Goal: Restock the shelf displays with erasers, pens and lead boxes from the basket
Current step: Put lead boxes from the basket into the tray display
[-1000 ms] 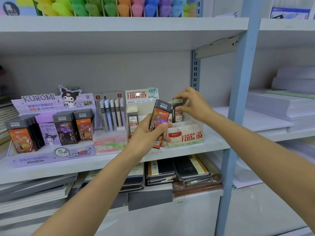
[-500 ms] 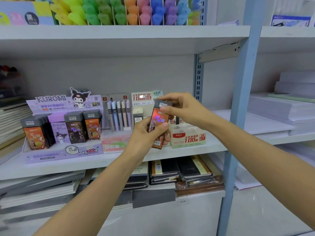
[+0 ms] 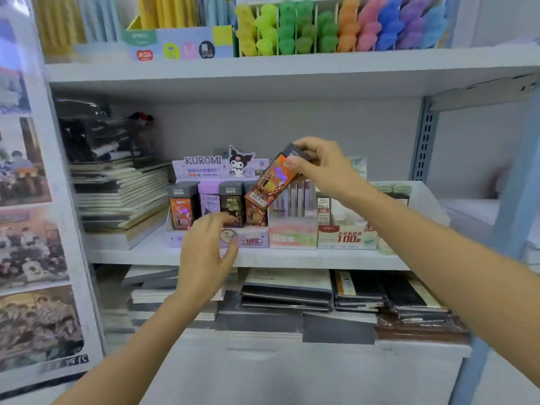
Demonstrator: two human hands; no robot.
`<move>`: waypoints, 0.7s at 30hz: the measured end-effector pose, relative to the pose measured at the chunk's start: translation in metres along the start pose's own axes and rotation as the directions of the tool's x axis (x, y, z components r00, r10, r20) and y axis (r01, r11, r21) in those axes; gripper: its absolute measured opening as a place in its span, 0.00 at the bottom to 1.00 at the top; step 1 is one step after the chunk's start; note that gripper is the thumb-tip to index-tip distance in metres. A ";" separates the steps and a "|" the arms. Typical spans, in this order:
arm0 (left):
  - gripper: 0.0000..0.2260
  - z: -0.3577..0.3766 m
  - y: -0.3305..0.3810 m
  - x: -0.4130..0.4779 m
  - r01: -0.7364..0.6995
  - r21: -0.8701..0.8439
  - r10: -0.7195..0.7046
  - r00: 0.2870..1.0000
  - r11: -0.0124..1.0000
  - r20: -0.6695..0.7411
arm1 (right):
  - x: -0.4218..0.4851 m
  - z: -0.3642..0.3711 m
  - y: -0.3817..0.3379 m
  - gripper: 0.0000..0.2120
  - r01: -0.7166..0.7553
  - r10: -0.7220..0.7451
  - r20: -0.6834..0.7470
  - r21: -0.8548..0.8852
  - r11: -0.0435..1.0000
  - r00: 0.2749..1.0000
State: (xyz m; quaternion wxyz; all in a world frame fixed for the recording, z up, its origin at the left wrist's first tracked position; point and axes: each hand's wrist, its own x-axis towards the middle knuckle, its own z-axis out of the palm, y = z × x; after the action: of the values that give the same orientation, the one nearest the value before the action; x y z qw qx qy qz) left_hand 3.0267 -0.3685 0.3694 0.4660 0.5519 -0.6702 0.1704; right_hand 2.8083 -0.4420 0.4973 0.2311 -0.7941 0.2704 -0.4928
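My right hand (image 3: 318,168) pinches the dark top end of an orange lead box (image 3: 270,182), which hangs tilted above the right end of the purple Kuromi display (image 3: 251,242). That display holds a row of upright lead boxes (image 3: 204,204) in orange, purple and dark colours. My left hand (image 3: 206,249) hovers in front of the display with relaxed, slightly spread fingers and holds nothing. To the right stand a tray of slim pens (image 3: 292,200) and a white lead display (image 3: 347,236) with red print.
Stacked notebooks (image 3: 117,194) lie left of the Kuromi display. Coloured highlighters (image 3: 336,27) fill the shelf above. Dark notebooks (image 3: 286,290) are piled on the shelf below. A blue upright post (image 3: 514,206) stands at the right, a poster-covered panel (image 3: 29,229) at the left.
The orange lead box passed from my left hand to my right hand, which carried it left over the Kuromi display. My left hand let go and dropped lower. The view swung left.
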 end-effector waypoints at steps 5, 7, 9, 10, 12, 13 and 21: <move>0.27 -0.006 -0.041 -0.015 -0.041 0.349 -0.062 0.959 0.936 0.278 | 0.027 0.058 0.002 0.08 0.099 -0.083 0.068 -0.291 0.951 0.994; 0.27 -0.007 -0.046 -0.017 -0.062 0.364 -0.050 0.956 0.929 0.290 | 0.032 0.075 0.006 0.07 0.150 -0.110 0.124 -0.386 0.910 0.986; 0.26 -0.006 -0.047 -0.017 -0.089 0.345 -0.003 0.967 0.934 0.256 | 0.035 0.084 0.011 0.08 0.200 -0.128 0.181 -0.469 0.860 0.975; 0.24 -0.006 -0.048 -0.017 -0.098 0.346 0.017 0.973 0.933 0.230 | 0.037 0.083 0.013 0.08 0.215 -0.129 0.200 -0.503 0.837 0.971; 0.22 -0.006 -0.049 -0.017 -0.107 0.345 0.039 0.979 0.932 0.199 | 0.041 0.074 0.015 0.10 0.204 -0.103 0.207 -0.559 0.803 0.973; 0.21 -0.005 -0.050 -0.017 -0.107 0.341 0.043 0.981 0.934 0.190 | 0.043 0.067 0.016 0.10 0.183 -0.079 0.201 -0.578 0.795 0.976; 0.29 0.005 -0.045 -0.014 -0.183 0.291 0.109 0.961 0.939 0.253 | 0.037 0.064 0.030 0.10 0.144 0.014 0.241 -0.623 0.769 0.970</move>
State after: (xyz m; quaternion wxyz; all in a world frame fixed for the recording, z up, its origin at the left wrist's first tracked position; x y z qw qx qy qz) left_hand 3.0646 -0.3791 0.3427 0.2771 0.5831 -0.7242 0.2426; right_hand 2.8741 -0.4826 0.4763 -0.0383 -0.8860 0.3644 -0.2842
